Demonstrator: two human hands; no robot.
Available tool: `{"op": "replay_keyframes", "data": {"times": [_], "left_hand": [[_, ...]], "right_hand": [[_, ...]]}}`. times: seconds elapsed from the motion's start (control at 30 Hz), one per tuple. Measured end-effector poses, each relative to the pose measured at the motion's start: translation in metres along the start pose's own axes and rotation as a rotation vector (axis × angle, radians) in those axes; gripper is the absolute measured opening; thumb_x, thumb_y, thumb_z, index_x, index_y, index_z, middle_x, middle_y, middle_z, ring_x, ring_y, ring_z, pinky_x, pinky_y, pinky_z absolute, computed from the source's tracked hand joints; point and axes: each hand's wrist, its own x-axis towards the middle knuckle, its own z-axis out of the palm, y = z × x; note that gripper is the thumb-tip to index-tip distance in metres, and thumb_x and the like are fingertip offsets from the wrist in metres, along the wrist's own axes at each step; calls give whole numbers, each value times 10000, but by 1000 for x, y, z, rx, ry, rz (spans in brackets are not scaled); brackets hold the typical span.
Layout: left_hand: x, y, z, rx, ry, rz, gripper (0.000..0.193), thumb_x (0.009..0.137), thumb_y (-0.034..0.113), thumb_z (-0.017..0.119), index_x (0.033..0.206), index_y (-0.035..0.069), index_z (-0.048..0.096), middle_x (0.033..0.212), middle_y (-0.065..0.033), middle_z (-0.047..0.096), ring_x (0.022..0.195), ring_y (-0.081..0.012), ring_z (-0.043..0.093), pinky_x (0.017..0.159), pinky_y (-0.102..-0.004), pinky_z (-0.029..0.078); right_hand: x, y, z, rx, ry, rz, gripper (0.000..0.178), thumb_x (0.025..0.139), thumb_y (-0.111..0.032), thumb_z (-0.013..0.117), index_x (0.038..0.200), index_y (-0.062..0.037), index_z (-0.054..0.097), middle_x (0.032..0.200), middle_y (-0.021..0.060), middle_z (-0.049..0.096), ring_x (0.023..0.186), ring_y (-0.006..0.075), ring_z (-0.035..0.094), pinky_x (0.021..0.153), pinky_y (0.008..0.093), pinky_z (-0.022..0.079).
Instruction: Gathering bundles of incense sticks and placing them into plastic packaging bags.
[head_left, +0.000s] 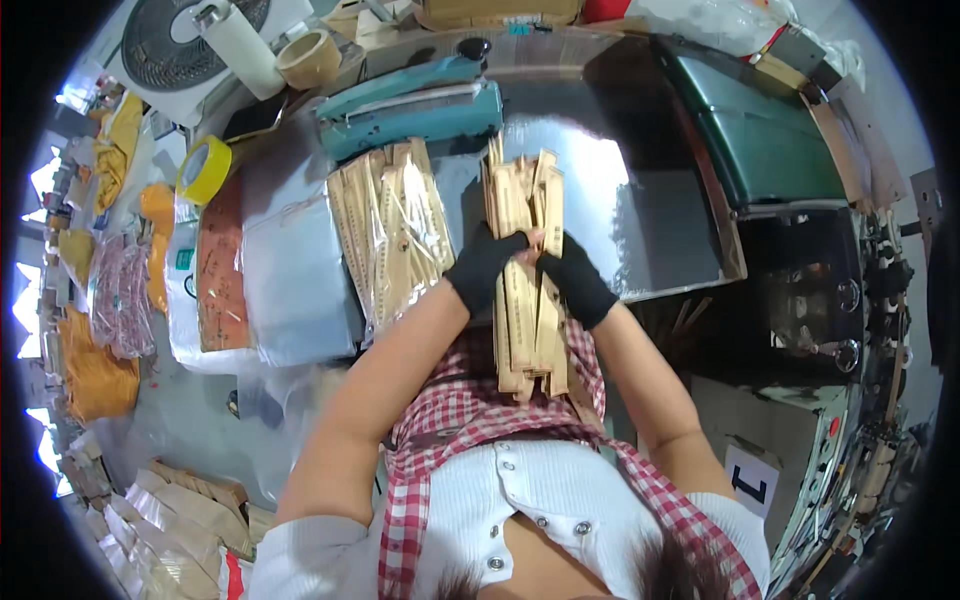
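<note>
A bundle of long, flat tan strips [518, 330] with dark print along them is held upright in front of me; whether they are wood or paper sleeves I cannot tell. My left hand [485, 262], in a black fingerless glove, grips its left side. On the other side my right hand [572, 275], gloved alike, closes around the bundle, and the fingertips of both hands meet at its middle. Left of it, similar strips in a clear plastic bag [395, 235] lie on the table. Just behind stands a teal bag sealer [410, 112].
A stack of clear plastic bags [300, 265] lies at the left, near a yellow tape roll [204, 170]. A fan [170, 45] and a white bottle [240, 50] stand far left. A dark green box-like thing [760, 130] is at the right, beside the shiny table surface [640, 235].
</note>
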Motion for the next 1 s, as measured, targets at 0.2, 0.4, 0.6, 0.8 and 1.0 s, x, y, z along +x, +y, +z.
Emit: {"op": "replay_keyframes", "data": {"times": [0.2, 0.4, 0.6, 0.8, 1.0], "left_hand": [[29, 36, -19, -57, 93, -11, 449, 710, 35, 781, 1109, -11, 582, 936, -95, 662, 803, -171, 646, 680, -267, 528], [0, 10, -7, 10, 45, 218, 518, 730, 54, 758, 1201, 23, 545, 997, -67, 637, 836, -147, 621, 703, -255, 518], [20, 82, -9, 328, 166, 58, 261, 736, 160, 763, 928, 25, 649, 759, -17, 596, 684, -117, 574, 611, -249, 482], [46, 45, -50, 324, 288, 157, 492, 672, 137, 798, 1085, -13, 576, 975, -123, 643, 864, -209, 638, 742, -343, 536], [51, 42, -54, 314, 256, 159, 565, 659, 109, 803, 1135, -30, 532, 994, -123, 636, 841, -216, 640, 727, -339, 539]], "right_hand": [[40, -28, 27, 31, -86, -7, 251, 898, -178, 603, 1092, -31, 543, 930, 26, 594, 830, 120, 586, 737, 266, 494], [17, -8, 17, -35, -123, -44, 480, 736, -41, 714, 1166, -24, 503, 987, 32, 583, 915, 115, 566, 809, 259, 476], [55, -47, 28, -535, -13, -95, 542, 786, -334, 722, 1148, -15, 476, 1019, 117, 614, 949, 191, 602, 821, 317, 484], [-39, -20, 8, -1134, 350, -545, 682, 744, -333, 770, 1225, 33, 454, 1117, 219, 511, 1043, 359, 533, 896, 385, 448], [-168, 30, -56, -974, -84, 203, 397, 791, -278, 702, 1078, -35, 578, 926, 218, 637, 837, 390, 622, 706, 416, 482]]}}
